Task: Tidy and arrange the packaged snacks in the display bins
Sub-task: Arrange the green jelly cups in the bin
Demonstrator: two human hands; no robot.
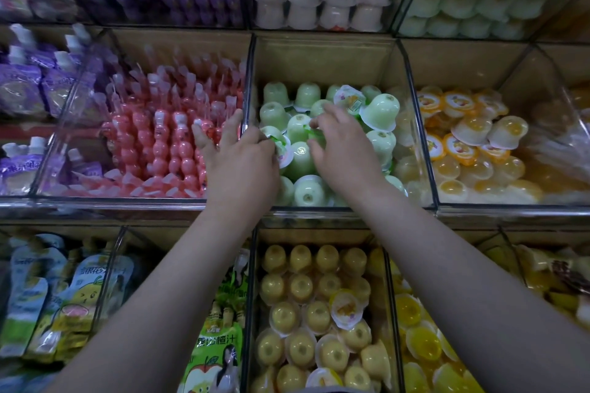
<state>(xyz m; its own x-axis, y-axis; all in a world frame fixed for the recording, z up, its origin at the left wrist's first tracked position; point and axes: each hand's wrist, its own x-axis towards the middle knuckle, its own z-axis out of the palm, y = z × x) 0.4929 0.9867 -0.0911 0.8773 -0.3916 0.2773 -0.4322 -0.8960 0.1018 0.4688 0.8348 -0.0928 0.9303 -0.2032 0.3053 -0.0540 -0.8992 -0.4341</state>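
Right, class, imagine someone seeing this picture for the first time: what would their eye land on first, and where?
The left hand and right hand, both bare, come together at the centre over the pale green jelly cups in the middle bin. Bright pink gourd-shaped sticks fill the bin to its left, and orange-lidded cups lie jumbled in the bin to its right.

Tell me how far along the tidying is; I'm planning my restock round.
Done, apparently: pink gourd-shaped jelly tubes stand in rows. In hand: left hand and right hand touch pale green plastic jelly cups. Left: some of those lie tilted, and the orange-lidded jelly cups are jumbled.
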